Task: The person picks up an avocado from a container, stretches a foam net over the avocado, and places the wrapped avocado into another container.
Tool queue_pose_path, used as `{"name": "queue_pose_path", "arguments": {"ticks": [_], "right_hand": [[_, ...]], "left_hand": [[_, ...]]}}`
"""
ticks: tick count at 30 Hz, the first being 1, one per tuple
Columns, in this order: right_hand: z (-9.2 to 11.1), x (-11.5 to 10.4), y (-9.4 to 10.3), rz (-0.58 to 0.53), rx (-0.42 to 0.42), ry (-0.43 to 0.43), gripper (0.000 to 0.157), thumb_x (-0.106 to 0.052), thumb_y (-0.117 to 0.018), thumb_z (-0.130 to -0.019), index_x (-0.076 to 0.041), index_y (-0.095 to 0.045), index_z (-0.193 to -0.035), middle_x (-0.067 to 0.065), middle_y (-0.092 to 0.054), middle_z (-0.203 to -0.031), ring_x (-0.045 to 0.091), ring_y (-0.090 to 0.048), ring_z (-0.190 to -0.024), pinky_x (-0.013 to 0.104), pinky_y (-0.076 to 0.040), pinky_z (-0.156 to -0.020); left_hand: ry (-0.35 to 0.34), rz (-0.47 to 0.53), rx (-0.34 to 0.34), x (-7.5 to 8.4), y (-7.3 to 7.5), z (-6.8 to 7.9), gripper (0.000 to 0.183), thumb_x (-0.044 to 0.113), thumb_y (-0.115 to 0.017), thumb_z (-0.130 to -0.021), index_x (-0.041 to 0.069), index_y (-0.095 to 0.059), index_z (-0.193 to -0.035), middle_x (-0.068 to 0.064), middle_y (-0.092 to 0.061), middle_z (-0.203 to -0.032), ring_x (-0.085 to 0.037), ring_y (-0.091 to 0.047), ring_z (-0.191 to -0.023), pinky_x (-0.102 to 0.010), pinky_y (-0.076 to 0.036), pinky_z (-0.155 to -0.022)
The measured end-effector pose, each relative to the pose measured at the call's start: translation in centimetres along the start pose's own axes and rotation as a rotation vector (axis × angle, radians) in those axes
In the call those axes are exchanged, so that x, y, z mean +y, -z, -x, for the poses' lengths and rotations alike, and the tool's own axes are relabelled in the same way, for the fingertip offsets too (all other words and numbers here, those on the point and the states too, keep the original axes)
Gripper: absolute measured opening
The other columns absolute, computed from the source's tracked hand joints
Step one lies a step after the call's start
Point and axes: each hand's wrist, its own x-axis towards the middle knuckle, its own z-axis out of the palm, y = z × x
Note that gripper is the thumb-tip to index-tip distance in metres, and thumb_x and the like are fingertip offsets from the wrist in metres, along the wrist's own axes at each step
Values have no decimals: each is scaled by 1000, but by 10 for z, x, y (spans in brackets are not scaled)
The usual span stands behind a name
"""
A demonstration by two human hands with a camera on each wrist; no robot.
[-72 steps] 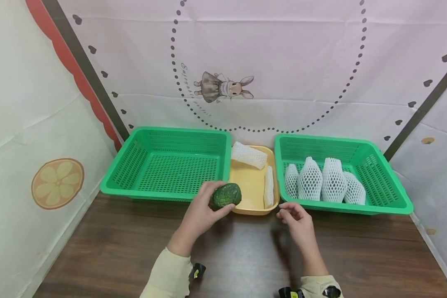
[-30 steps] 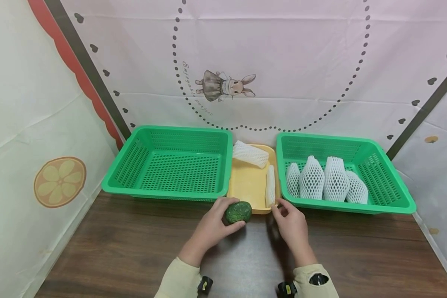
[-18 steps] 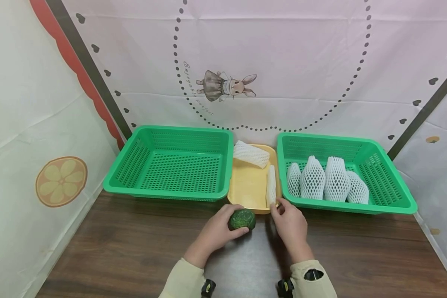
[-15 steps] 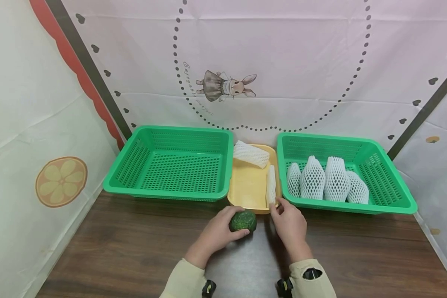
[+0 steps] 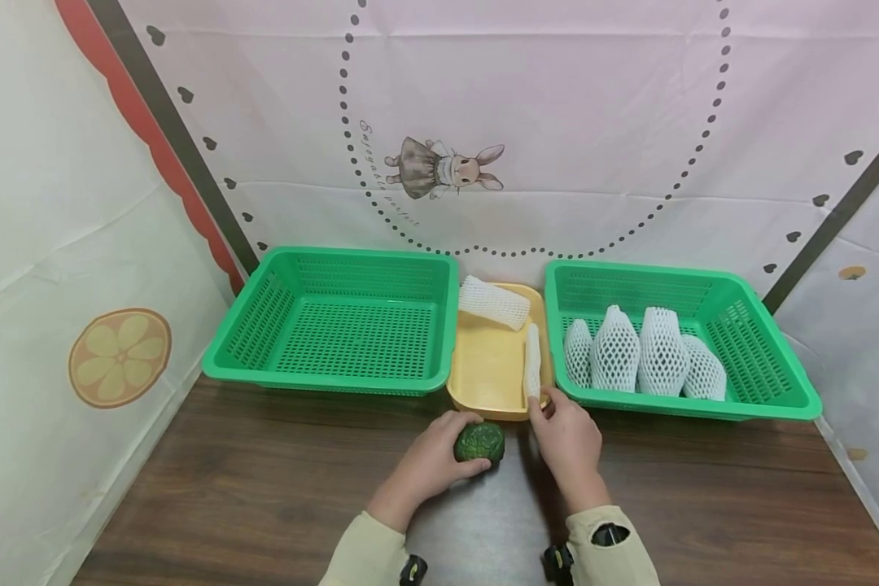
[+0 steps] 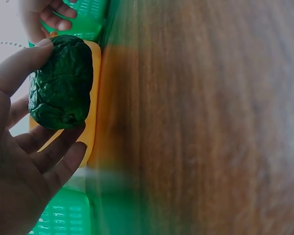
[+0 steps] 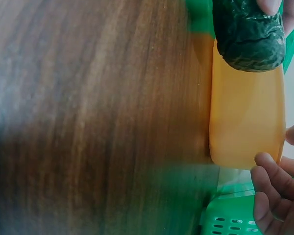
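Note:
My left hand (image 5: 435,456) holds a dark green, wrinkled, rounded vegetable (image 5: 479,443) in front of the yellow tray (image 5: 486,370), thumb on the near side and fingers behind. The left wrist view shows the vegetable (image 6: 61,83) held off the wooden table, its blunt end facing down the picture. At the tray's near right corner, thumb and forefinger of my right hand (image 5: 567,443) pinch the near end of a flat white foam net sleeve (image 5: 532,362). In the right wrist view the tray's wall hides that sleeve and part of the right hand (image 7: 281,188).
Another white foam net sleeve (image 5: 494,302) lies at the back of the tray. To the left stands a bare green basket (image 5: 362,338); to the right, a second green basket (image 5: 754,358) holds several net-wrapped items (image 5: 615,350). A printed cloth wall (image 5: 593,106) rises close behind them.
My left hand has brought the vegetable from beside the left basket down and right, toward the table's front. My right hand has moved left from the right basket's rim to the foam net sleeve's end.

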Motion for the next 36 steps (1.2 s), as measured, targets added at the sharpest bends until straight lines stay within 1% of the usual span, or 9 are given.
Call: {"name": "queue_pose_path", "arguments": {"ticks": [5,8,11,14,19,23,29,32,36], "right_hand": [[0,0,-2,12,26,16,29,-30,-62,-86,-7,-69,-103,-1,-61,-67,16,-54,-54,35,-41,-47],[-1,-1,-4,23,31,8,29,-30,-61,-86,-7,-69,-102,0,-63,-67,18,-55,-54,37,-42,-47],[-4,-3,-3,55,7,-22,30,-32,-60,-86,-8,-69,-102,4,-65,-68,23,-57,-56,40,-43,-48],[-7,-6,-2,92,-34,-46,33,-33,-58,-87,-7,-68,-104,10,-66,-72,28,-60,-60,43,-45,-50],[-10,-10,-1,127,-65,-53,34,-33,-57,-87,-6,-68,-106,16,-67,-81,34,-62,-65,47,-46,-52],[-11,-11,0,140,-83,-62,36,-34,-56,-87,-6,-67,-108,18,-67,-82,35,-62,-65,48,-46,-52],[-13,-12,0,150,-114,-81,38,-35,-55,-88,-7,-66,-110,18,-68,-86,35,-63,-71,48,-47,-56],[-13,-12,0,145,-124,-87,36,-35,-55,-88,-7,-67,-109,17,-67,-83,35,-62,-70,47,-46,-56],[-14,-11,0,128,-124,-100,31,-34,-55,-88,-9,-68,-102,15,-66,-75,33,-61,-65,46,-45,-53]], "left_hand": [[-6,-14,-9,0,-3,0,56,39,-75,-76,15,-53,-122,-4,-55,-111,-18,-55,-96,-38,-46,-83],[-6,-19,-16,-1,-5,0,56,39,-75,-76,16,-53,-121,-3,-55,-111,-18,-54,-97,-38,-46,-83],[-9,-21,-16,-1,-6,0,55,39,-75,-76,16,-53,-121,-3,-55,-111,-18,-54,-97,-38,-45,-83],[-15,-25,-10,-1,-6,1,54,38,-75,-76,17,-53,-120,-3,-55,-110,-18,-53,-98,-38,-45,-84],[-22,-33,-4,-1,-7,1,54,38,-76,-75,16,-53,-120,-2,-55,-112,-18,-53,-99,-38,-44,-85],[-20,-39,-3,0,-7,1,54,37,-76,-75,16,-53,-120,-3,-55,-112,-18,-53,-100,-38,-44,-86],[-18,-55,-8,2,-9,-1,54,37,-76,-75,15,-54,-119,-3,-55,-112,-18,-53,-100,-38,-44,-86],[-12,-59,-12,3,-10,-2,54,38,-75,-76,16,-53,-120,-2,-55,-112,-18,-53,-100,-38,-44,-86],[2,-59,-10,4,-12,-3,54,38,-75,-76,16,-53,-120,-2,-54,-111,-18,-52,-99,-39,-44,-85]]}}
